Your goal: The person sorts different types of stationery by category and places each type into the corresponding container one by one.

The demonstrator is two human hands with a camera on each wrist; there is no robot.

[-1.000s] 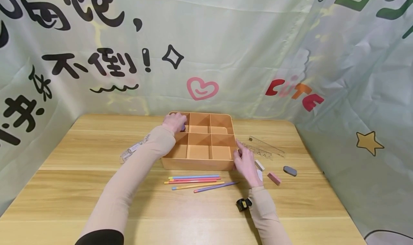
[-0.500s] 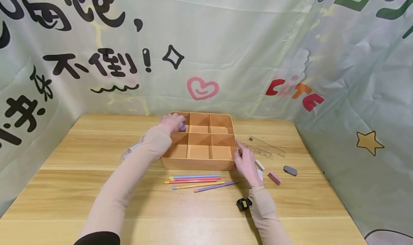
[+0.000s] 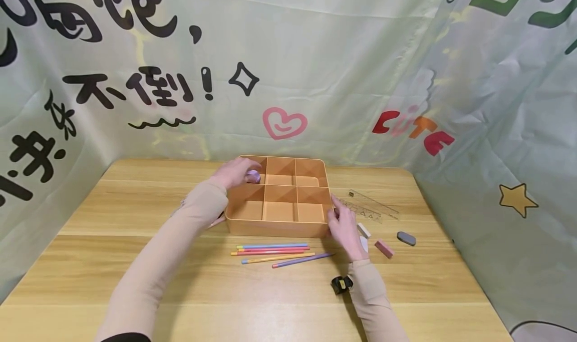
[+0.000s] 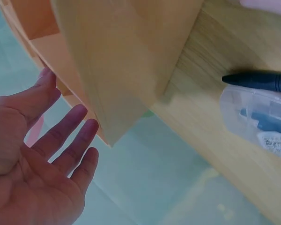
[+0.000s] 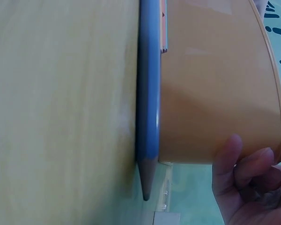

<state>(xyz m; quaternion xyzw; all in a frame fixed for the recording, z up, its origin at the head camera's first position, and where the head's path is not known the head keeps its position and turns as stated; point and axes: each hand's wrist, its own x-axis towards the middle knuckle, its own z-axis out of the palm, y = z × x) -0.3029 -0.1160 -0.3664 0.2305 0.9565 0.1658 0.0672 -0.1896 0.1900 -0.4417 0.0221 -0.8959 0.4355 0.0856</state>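
Purple thing (image 3: 254,177) in far-left compartment (image 3: 263,160); my left hand (image 3: 232,173) spread, seemingly empty; right hand (image 3: 343,228) grips box (image 3: 277,228) corner; pencils (image 3: 270,253), erasers (image 3: 384,249), rulers (image 3: 374,204) left outside.

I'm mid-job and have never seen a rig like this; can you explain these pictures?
No machine here: a person works bare-handed. The wide picture comes from a head camera looking forward and down; the two close ones come from a camera on each wrist. On the table stands a six-compartment orange box, with pencils in front; clear rulers and blocks that look like erasers lie to its right. The right hand holds the box's near right corner. The left hand appears to hold nothing, beside a purple object in the far left compartment.
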